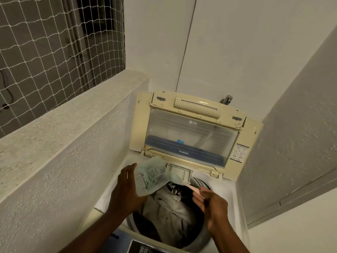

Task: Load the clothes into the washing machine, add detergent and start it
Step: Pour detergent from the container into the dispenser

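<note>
A top-loading washing machine (235,196) stands below me with its cream lid (191,132) folded up against the wall. White and dark clothes (169,203) fill the drum. My left hand (127,187) holds a pale green detergent pouch (151,175) tilted toward the pulled-out detergent drawer (179,172) at the drum's back rim. My right hand (209,201) pinches a thin pink strip at the pouch's lower corner, just in front of the drawer.
A rough concrete parapet (73,115) with netting (45,42) above it runs along the left. White walls close in behind and on the right. A tap (227,99) sticks out behind the lid. The control panel (144,248) lies at the near edge.
</note>
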